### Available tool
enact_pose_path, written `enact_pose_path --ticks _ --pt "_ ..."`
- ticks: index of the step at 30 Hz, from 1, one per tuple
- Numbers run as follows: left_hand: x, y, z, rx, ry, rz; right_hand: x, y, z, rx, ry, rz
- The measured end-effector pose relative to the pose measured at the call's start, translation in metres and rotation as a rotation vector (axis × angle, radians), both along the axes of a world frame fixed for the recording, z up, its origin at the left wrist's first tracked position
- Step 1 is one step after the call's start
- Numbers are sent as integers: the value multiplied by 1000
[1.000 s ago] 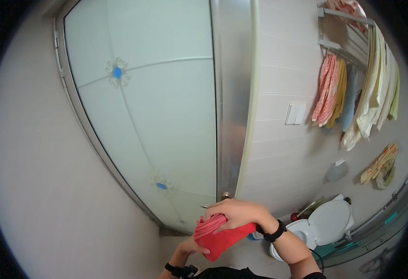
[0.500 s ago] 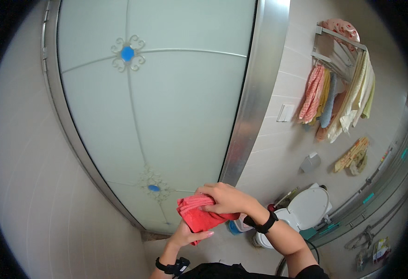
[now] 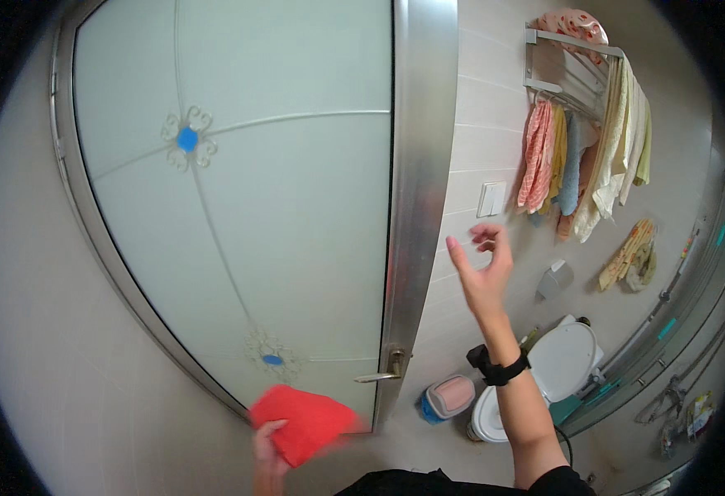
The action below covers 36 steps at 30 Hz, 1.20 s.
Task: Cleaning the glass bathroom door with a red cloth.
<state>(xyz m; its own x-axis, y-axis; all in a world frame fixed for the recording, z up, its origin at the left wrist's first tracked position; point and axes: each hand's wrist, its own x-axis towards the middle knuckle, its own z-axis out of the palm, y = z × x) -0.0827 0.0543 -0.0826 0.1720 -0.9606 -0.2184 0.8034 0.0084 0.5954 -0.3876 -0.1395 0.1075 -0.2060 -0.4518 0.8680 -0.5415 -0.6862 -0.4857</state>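
A folded red cloth point(image 3: 300, 423) hangs low in front of the frosted glass door point(image 3: 296, 223), slightly blurred by motion. My left hand point(image 3: 269, 446) grips it at its left side, thumb lying over the fabric. Raised to the right of the door frame, my right hand point(image 3: 488, 269) holds nothing, its thumb and curled fingers apart. It is nearest to the white wall switch point(image 3: 491, 200), just above the fingertips. The metal door handle point(image 3: 381, 372) sits at the door's right edge, to the right of the cloth.
A wall rack point(image 3: 573, 41) with hanging towels point(image 3: 538, 157) is at the upper right. Below are a grey wall holder point(image 3: 555, 279), a toilet point(image 3: 562, 364) with its lid up and a small bin point(image 3: 452, 397). A glass shower screen point(image 3: 668, 372) stands far right.
My right hand has let go of the red cloth and risen up and right towards the switch. My left hand has moved left and down with the cloth. The view has shifted, showing the door handle.
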Motion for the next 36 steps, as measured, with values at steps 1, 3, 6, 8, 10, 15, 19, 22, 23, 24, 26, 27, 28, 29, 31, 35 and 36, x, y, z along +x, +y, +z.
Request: enact_pose_path --ticks 1,3,6,8,10,15,19,22,23,24,26,27,28,29,31,35,36 --pt "3 0 18 -136 -52 119 -3 -12 2 -4 -12 8" --pt "18 -6 57 -139 -229 429 2 -39 -5 162 -167 331" --pt "1 -46 133 -327 -496 721 19 -66 -5 292 -212 755" --pt "-24 -108 161 -505 -723 1065 25 -82 -6 347 -220 915" --pt "-48 -149 186 -402 -787 792 22 -97 -7 468 -253 993" --pt "-90 -208 251 -837 -1999 1163 31 -103 -21 439 -257 927" --pt "-97 -213 241 -680 -2016 1202 29 -104 -20 449 -274 1018" --pt "-99 -202 251 -710 -2051 1236 25 -109 -25 454 -255 1046" --pt "-102 -198 256 -682 -2061 1196 23 -111 -23 448 -255 1049" --pt "-99 -196 258 -650 -2094 1167 27 -107 -23 452 -292 1062" --pt "-101 -203 254 -610 -2097 1198 26 -102 -20 465 -323 1068" --pt "-103 -209 250 -586 -2086 1232 25 -103 -20 472 -323 1076" --pt "-107 -215 245 -616 -2046 1237 24 -104 -21 478 -338 1101" --pt "-107 -214 241 -603 -2049 1234 25 -104 -21 485 -353 1124" --pt "-120 -209 239 -482 -2152 1277 25 -104 -20 472 -336 1085" --pt "-123 -215 234 -594 -2135 1211 29 -102 -22 499 -327 1103" --pt "-126 -219 238 -662 -2119 1126 29 -102 -23 496 -327 1082"
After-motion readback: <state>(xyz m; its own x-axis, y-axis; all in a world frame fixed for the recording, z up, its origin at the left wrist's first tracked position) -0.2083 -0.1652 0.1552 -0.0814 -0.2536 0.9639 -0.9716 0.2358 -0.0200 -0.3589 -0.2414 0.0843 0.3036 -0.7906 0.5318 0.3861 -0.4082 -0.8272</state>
